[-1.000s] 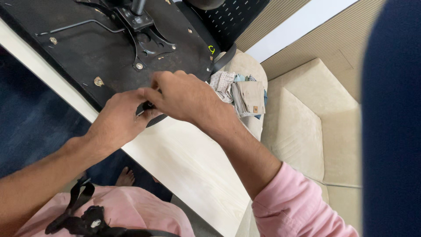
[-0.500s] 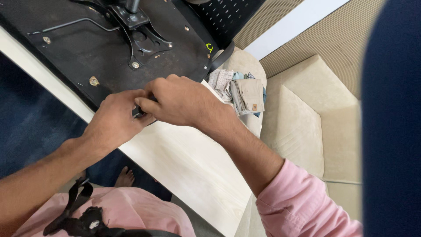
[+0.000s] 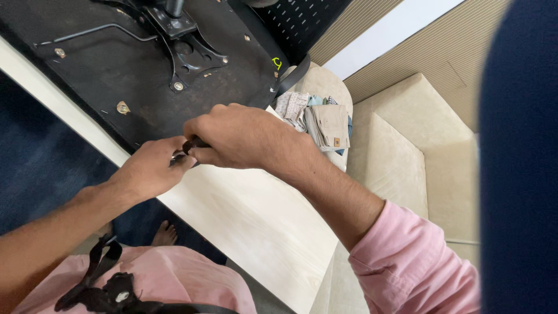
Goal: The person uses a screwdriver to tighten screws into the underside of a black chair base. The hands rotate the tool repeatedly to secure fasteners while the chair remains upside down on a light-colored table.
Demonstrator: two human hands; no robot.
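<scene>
My left hand (image 3: 148, 171) and my right hand (image 3: 235, 136) meet over the edge of a pale wooden table (image 3: 261, 227). Together they pinch a small dark part with a metal piece (image 3: 185, 151) between the fingertips; most of it is hidden by my fingers. Just behind my hands lies an upturned black chair seat base (image 3: 104, 64) with a metal mechanism plate (image 3: 186, 40), a bent lever rod and several screws.
A pile of folded clothes (image 3: 322, 119) sits on a beige sofa (image 3: 407, 139) at the right. Dark blue carpet (image 3: 35, 168) lies left of the table. A black strap (image 3: 104, 285) rests on my pink lap. A bare foot shows below the table.
Both hands have stayed together on the small part, with only slight finger shifts. The view has drifted a little.
</scene>
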